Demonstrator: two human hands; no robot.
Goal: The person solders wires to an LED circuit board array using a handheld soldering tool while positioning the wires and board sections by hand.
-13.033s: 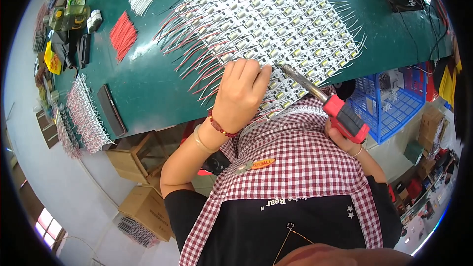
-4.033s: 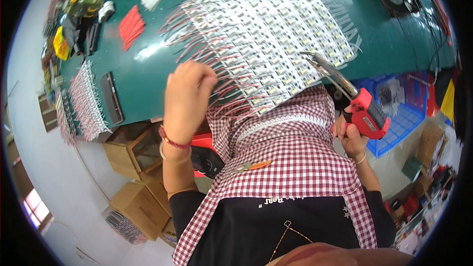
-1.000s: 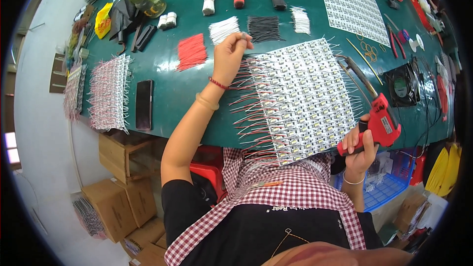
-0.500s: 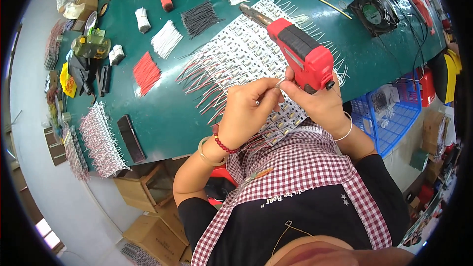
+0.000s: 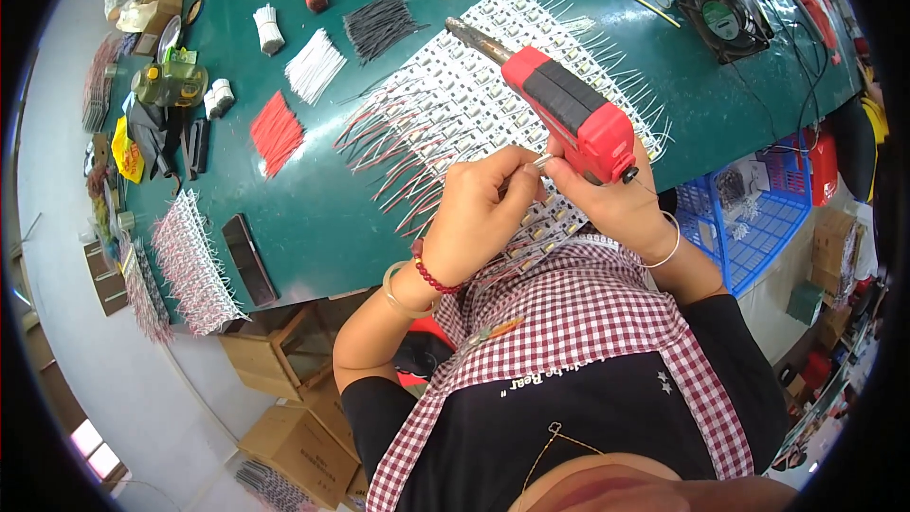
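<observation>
A red and black soldering gun (image 5: 569,104) is held in the right hand (image 5: 621,204), with its long metal tip pointed away from the body, above the far left edge of a sheet of little light boards (image 5: 483,76). The right fingers are wrapped around the handle. A bit of thin white wire (image 5: 543,161) is pinched by the thumb and finger of the left hand (image 5: 477,213), and its end is met by the right thumb; whether it is pinched there too cannot be told. The sheet is laid on a green table (image 5: 327,228), under the gun and both hands, and red and white wires are stuck out from its left side. Beyond that side, a red wire pile (image 5: 277,136), a white wire pile (image 5: 316,66) and a black wire pile (image 5: 381,24) are set in a slanting row. A black fan (image 5: 723,19) is placed to the right. Below the table's right edge, a blue basket (image 5: 758,261) can be seen. A checked apron (image 5: 559,322) is worn.
</observation>
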